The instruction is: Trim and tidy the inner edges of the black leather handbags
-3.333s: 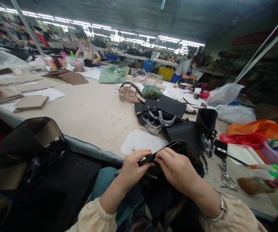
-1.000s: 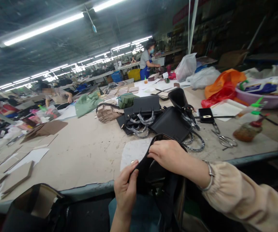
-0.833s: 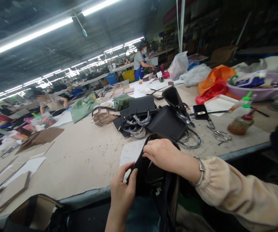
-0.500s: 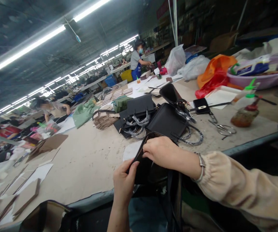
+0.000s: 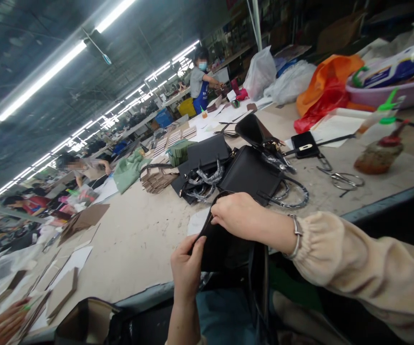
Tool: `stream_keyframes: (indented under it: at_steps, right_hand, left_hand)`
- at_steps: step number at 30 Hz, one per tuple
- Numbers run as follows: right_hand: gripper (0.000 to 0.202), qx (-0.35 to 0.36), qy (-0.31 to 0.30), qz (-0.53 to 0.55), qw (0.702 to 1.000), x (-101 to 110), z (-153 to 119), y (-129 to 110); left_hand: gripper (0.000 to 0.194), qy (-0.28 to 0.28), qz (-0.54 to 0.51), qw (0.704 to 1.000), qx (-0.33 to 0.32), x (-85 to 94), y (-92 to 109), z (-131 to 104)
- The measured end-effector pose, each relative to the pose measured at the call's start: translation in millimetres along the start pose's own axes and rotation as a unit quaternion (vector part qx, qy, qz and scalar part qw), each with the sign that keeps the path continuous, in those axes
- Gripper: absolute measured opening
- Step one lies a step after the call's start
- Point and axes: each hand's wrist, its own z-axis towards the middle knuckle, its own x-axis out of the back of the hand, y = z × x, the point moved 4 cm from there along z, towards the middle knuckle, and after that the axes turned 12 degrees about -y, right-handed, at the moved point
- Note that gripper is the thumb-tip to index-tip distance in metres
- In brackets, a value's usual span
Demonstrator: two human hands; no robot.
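A black handbag [image 5: 216, 247] is held at the table's front edge, its opening toward me. My left hand [image 5: 188, 261] pinches the bag's left rim between thumb and fingers. Closed on the upper rim is my right hand [image 5: 237, 215], its fingertips pressed against the edge; whether they hold anything small besides is hidden. The bag's lower part runs into the dark area below the table edge. Just beyond my hands lie finished-looking black handbags [image 5: 252, 175] with plastic-wrapped handles [image 5: 209, 175].
On the right are scissors [image 5: 345, 179], a phone [image 5: 304, 144], a glue bottle [image 5: 379, 153] and a purple basin [image 5: 401, 91]. Brown panels [image 5: 62, 292] lie at left, near a co-worker's hands [image 5: 7, 318]. Green cloth [image 5: 129, 167] lies farther back. Another person [image 5: 200, 84] stands at the far end.
The view has shifted slightly, and the co-worker's hands at lower left show more. My right fingers have moved from inside the bag's opening to close over its upper rim.
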Motion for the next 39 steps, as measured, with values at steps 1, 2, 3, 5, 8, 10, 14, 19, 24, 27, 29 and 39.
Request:
stream_keyframes:
  at_steps: [1, 2, 3, 5, 8, 10, 14, 19, 24, 27, 29, 39]
  right_hand:
    - [0.019, -0.001, -0.005, 0.004, 1.000, 1, 0, 0]
    - [0.019, -0.002, -0.011, 0.006, 1.000, 2, 0, 0]
    - [0.020, -0.003, -0.018, 0.007, 1.000, 2, 0, 0]
    - [0.020, -0.003, -0.028, 0.008, 1.000, 3, -1, 0]
    - [0.020, -0.005, -0.033, 0.007, 0.999, 5, -2, 0]
    - [0.020, -0.009, -0.035, 0.006, 0.999, 5, -2, 0]
    - [0.020, -0.008, -0.032, 0.010, 0.999, 3, -1, 1]
    - [0.020, -0.004, -0.019, 0.017, 1.000, 2, 0, 1]
    - [0.019, -0.009, -0.026, 0.010, 1.000, 0, 3, 1]
    - [0.020, -0.009, -0.019, 0.008, 1.000, 0, 5, 2]
    - [0.020, -0.012, -0.021, 0.006, 1.000, -1, 7, 2]
    - [0.024, -0.032, -0.061, 0.022, 0.997, 3, 14, 3]
  left_hand:
    - [0.027, 0.004, -0.004, 1.000, 0.003, -0.5, 0, 0]
    - [0.027, 0.008, -0.005, 1.000, 0.006, -0.8, 0, 0]
    - [0.026, 0.011, -0.004, 1.000, 0.009, -1.0, 0, -1]
    - [0.026, 0.014, -0.002, 1.000, 0.015, -1.0, 0, -1]
    - [0.026, 0.013, -0.003, 1.000, 0.020, -0.9, -2, -1]
    - [0.026, 0.011, -0.007, 1.000, 0.021, -0.9, -2, -1]
    - [0.026, 0.004, -0.007, 1.000, 0.023, -1.4, -2, -1]
    - [0.027, -0.002, -0.005, 1.000, 0.013, -2.5, -2, 0]
    - [0.029, -0.001, -0.026, 0.999, 0.020, -4.7, 0, 0]
    - [0.027, 0.004, -0.026, 0.999, 0.030, -5.0, 1, -1]
    - [0.026, 0.000, -0.024, 0.999, 0.034, -5.0, 2, -1]
    - [0.027, -0.011, -0.001, 0.999, 0.037, -3.0, -1, 2]
